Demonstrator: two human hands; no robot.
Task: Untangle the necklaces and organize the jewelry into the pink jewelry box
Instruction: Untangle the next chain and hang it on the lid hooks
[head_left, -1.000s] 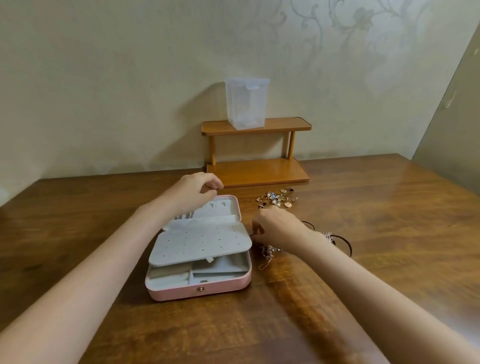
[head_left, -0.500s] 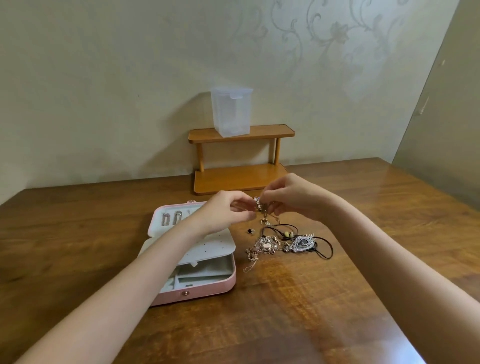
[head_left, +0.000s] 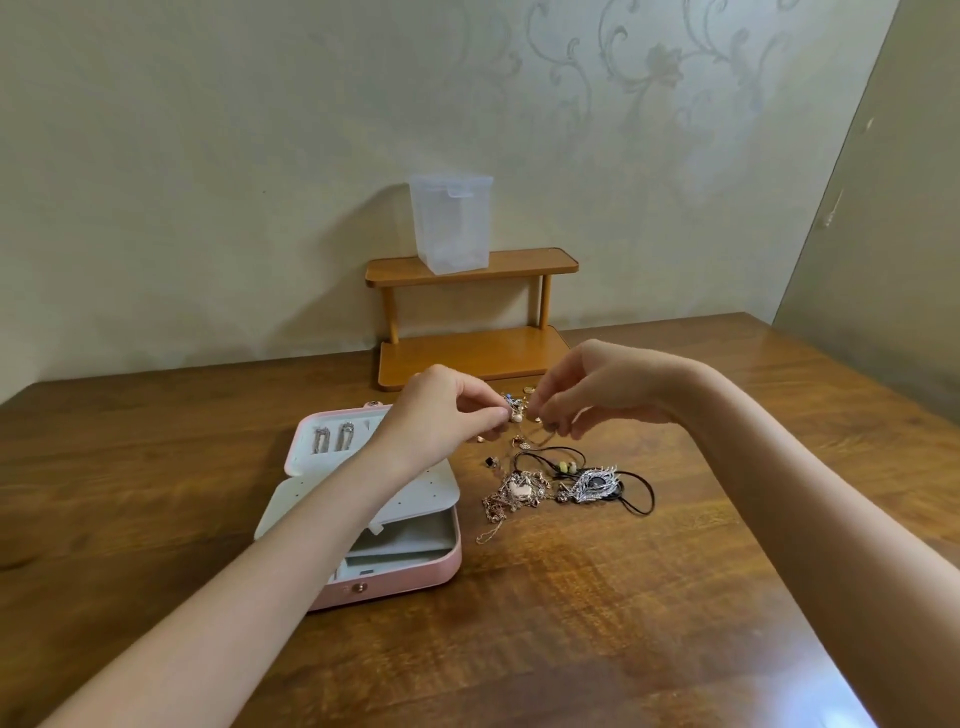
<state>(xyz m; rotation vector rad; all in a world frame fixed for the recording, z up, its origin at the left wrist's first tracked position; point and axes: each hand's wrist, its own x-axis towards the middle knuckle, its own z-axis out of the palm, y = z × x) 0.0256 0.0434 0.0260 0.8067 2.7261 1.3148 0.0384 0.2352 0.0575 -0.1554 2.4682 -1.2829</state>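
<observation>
A small tangled cluster of jewelry with a pearl bead and gold bits (head_left: 516, 413) hangs above the bench between both hands: the left hand (head_left: 447, 415) pinches it with curled fingertips, and the right hand (head_left: 597, 392) pinches it from the other side, fingers bent downward. What exactly each grip holds is too small to tell beyond that cluster. Just below and toward the camera, a rose-gold chain necklace with a pale pink heart pendant (head_left: 519, 491) lies in a heap on the dark wooden bench (head_left: 623, 597), touching a black cord necklace with a silver feather-shaped pendant (head_left: 595, 483). Small gold trinkets (head_left: 529, 388) are scattered farther back, partly hidden by the hands. To the left stands the open pink jewelry box (head_left: 395, 582), its white perforated tray (head_left: 415, 493) swung out over the grey compartments; two silver drop earrings (head_left: 332, 439) hang in the lid. Against the wall sits a two-tier wooden shelf (head_left: 467, 353) bearing a translucent plastic container (head_left: 451, 223).
</observation>
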